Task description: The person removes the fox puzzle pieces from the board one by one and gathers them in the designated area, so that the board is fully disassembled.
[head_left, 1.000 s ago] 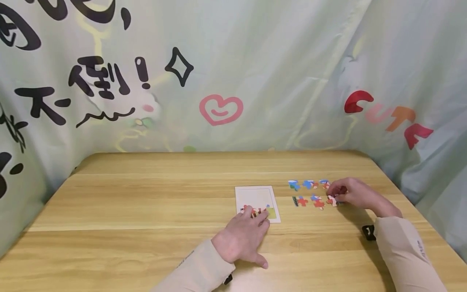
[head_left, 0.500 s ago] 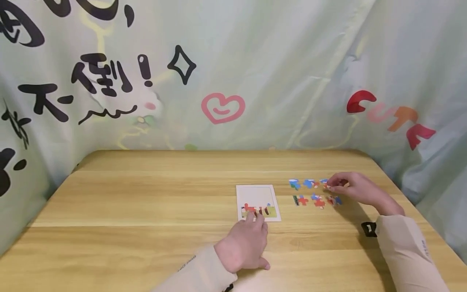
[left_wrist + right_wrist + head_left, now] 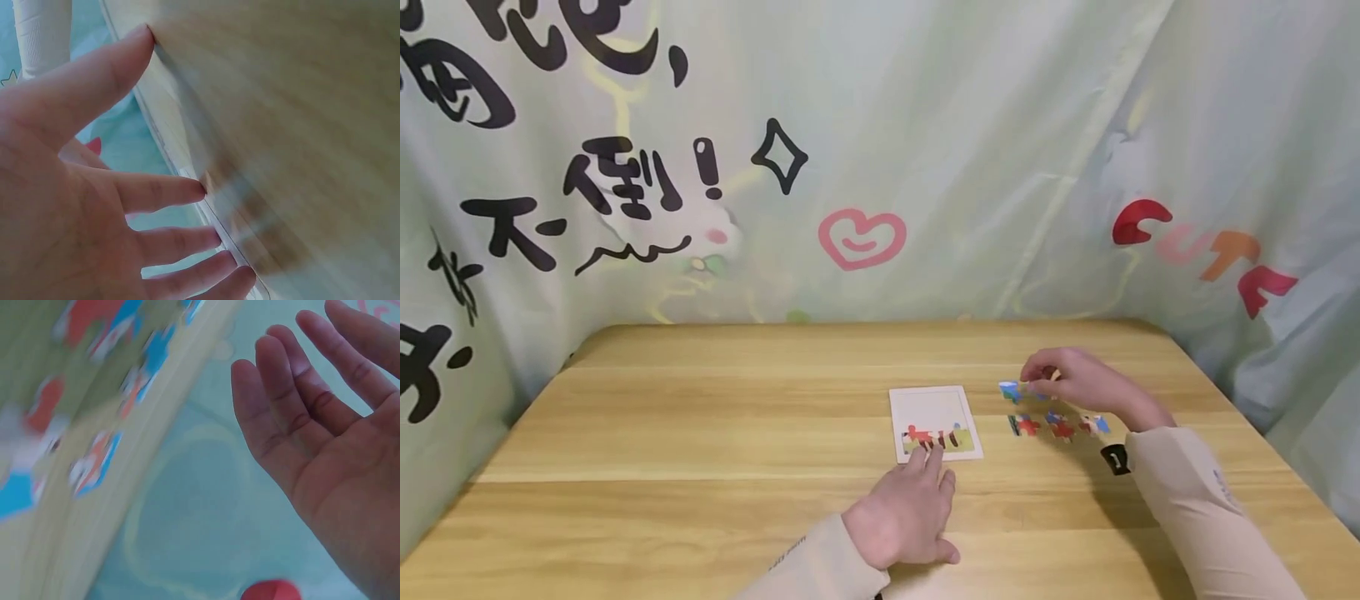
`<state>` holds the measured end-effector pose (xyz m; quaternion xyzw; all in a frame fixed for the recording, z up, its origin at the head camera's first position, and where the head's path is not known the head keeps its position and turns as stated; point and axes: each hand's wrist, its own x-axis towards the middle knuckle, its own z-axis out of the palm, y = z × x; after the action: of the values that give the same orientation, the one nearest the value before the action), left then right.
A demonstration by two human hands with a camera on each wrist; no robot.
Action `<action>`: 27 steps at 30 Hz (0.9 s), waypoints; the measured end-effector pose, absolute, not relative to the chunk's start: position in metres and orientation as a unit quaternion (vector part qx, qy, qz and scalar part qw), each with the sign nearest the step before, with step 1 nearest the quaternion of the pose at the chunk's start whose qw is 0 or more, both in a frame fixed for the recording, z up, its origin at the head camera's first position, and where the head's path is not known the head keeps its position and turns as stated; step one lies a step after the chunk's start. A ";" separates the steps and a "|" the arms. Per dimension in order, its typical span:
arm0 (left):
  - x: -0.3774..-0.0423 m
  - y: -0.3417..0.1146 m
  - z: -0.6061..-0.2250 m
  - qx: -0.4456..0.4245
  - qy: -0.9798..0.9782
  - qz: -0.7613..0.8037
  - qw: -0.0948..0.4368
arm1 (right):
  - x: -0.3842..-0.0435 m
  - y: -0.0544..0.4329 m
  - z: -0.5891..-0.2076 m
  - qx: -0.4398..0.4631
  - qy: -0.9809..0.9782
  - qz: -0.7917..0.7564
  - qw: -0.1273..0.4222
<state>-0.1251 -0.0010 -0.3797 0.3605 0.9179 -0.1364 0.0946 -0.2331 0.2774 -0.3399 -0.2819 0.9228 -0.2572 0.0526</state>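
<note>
In the head view a white puzzle board (image 3: 928, 407) lies mid-table, with a strip of fitted pieces (image 3: 958, 439) along its near part. My left hand (image 3: 901, 512) is spread, fingertips resting at the board's near edge; the left wrist view shows the fingers (image 3: 165, 192) straight and holding nothing. Right of the board, loose jigsaw pieces lie in two rows. My right hand (image 3: 1084, 383) hovers over the far row, next to a blue piece (image 3: 1009, 390), and hides part of that row. Its fingers (image 3: 275, 381) are loosely bent and grip nothing in the right wrist view.
The near row holds a red piece (image 3: 1026, 426), another red piece (image 3: 1061, 428) and a blue-and-white one (image 3: 1096, 424). A wooden table (image 3: 685, 450) carries everything. A printed curtain (image 3: 940, 167) hangs behind its far edge.
My right hand has travelled left, from the right end of the rows to the far row's left part. The left hand has drawn back from over the board to its near edge.
</note>
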 end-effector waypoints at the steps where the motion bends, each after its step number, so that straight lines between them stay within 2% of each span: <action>1: -0.125 -0.001 -0.381 0.358 0.919 -0.136 0.096 | -0.234 0.272 -0.340 -0.286 0.921 -0.259 0.056; 15: -0.123 0.003 -0.385 0.339 0.923 -0.145 0.105 | -0.249 0.194 -0.358 -0.414 0.869 -0.256 0.092; 22: -0.120 0.007 -0.388 0.331 0.925 -0.151 0.107 | -0.249 0.173 -0.369 -0.416 0.850 -0.286 0.149; 27: -0.121 0.005 -0.388 0.332 0.924 -0.150 0.113 | -0.250 0.164 -0.374 -0.418 0.847 -0.287 0.159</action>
<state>-0.1209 0.0052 -0.3880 0.3317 0.9244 -0.1505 0.1134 -0.2499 0.1644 -0.3744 -0.4179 0.8473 -0.2866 0.1590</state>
